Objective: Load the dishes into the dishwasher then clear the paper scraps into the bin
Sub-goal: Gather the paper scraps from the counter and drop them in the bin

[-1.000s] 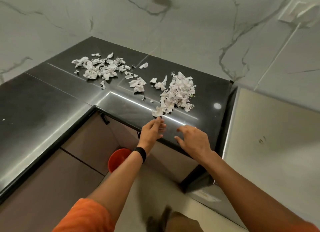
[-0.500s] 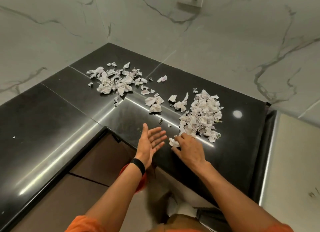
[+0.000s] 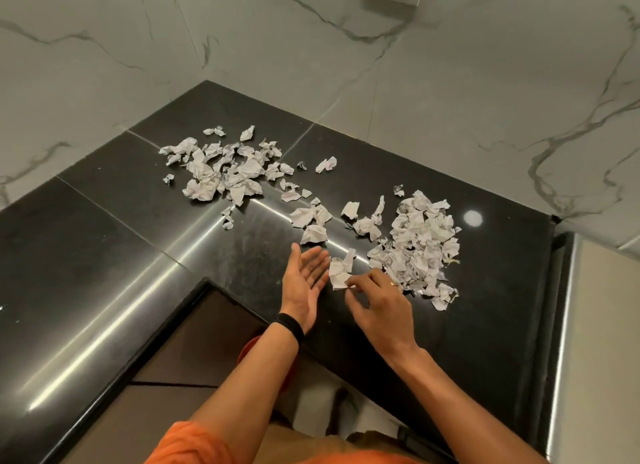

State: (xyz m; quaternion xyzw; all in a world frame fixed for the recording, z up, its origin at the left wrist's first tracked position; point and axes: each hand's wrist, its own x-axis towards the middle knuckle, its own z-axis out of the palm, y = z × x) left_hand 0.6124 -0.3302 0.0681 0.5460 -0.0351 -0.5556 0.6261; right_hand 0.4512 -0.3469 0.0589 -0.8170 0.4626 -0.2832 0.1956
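Black polished table (image 3: 104,273) sitting in a marble-walled corner, paper scraps lying on it, both hands working near its front edge.

Left hand (image 3: 306,283) is lying palm up on the table, its fingers (image 3: 318,259) straight and pressed together, holding nothing; a black wristband (image 3: 290,326) is sitting on the wrist. Right hand (image 3: 377,304) is hovering just beside it at 3 o'clock, its fingers (image 3: 356,283) pinching the lower edge of one crumpled scrap (image 3: 337,273), which is standing between the two hands. A dense heap of scraps (image 3: 420,245) is lying at 1 o'clock from the right hand, touching its knuckles. A looser heap (image 3: 225,169) is lying at 11 o'clock from the left hand, well apart, with stray pieces (image 3: 311,221) trailing between the two heaps. An orange bin (image 3: 247,351) is showing below the table edge, mostly hidden behind the left forearm.
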